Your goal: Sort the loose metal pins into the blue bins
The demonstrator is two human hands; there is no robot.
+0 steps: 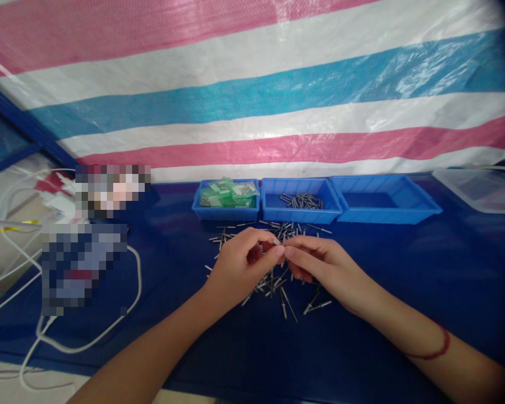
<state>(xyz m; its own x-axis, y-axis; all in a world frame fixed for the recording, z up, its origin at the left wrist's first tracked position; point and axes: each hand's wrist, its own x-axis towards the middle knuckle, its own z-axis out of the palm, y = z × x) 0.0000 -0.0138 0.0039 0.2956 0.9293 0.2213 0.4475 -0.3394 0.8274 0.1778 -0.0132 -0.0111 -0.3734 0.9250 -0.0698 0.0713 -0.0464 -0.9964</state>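
My left hand (239,266) and my right hand (320,264) meet fingertip to fingertip over a scattered pile of small metal rivets (278,283) on the dark blue table (362,336). The left fingers are curled and pinch what looks like a rivet at the tips. The right fingers pinch toward the same spot; whatever they hold is too small to make out. More rivets (244,230) lie just beyond the hands.
Three blue bins stand in a row at the back: one with green packets (226,200), one with rivets (299,202), one that looks empty (385,200). A clear plastic tray (480,189) sits far right. White cables (88,336) loop at the left. A striped tarp hangs behind.
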